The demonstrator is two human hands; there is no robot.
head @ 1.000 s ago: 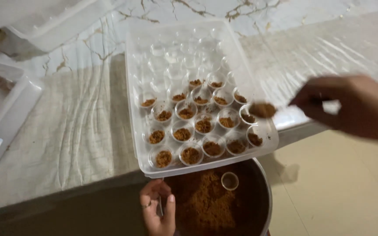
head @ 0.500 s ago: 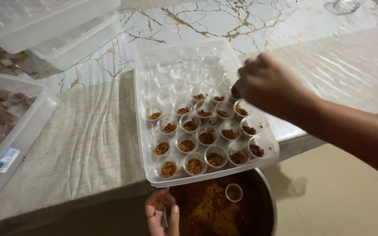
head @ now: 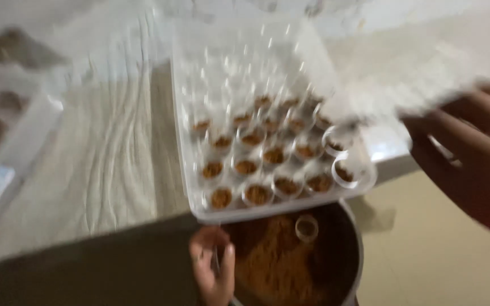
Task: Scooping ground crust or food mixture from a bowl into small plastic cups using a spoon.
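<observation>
The view is motion-blurred. A clear plastic tray [head: 279, 214] lies on the table's front edge. Its near rows hold several small cups of brown powder [head: 256, 195], and its far rows look empty. Just below the tray stands a metal pot [head: 354, 255] of brown powder [head: 273, 266] with one small cup [head: 306, 228] lying in it. My left hand [head: 214, 266] is at the pot's left rim, curled around a thin metal utensil. My right hand [head: 472, 164] hovers right of the tray with its fingers spread and nothing visible in them.
A second clear container [head: 7, 147] with brown contents sits at the far left on the white table covering [head: 114, 170]. More clear plastic lies at the back. Beige floor [head: 426, 260] shows to the right of the pot.
My right hand carried a filled cup to the tray's right side, set it down there, and has now drawn back to the right with nothing in it. My left hand stayed at the pot.
</observation>
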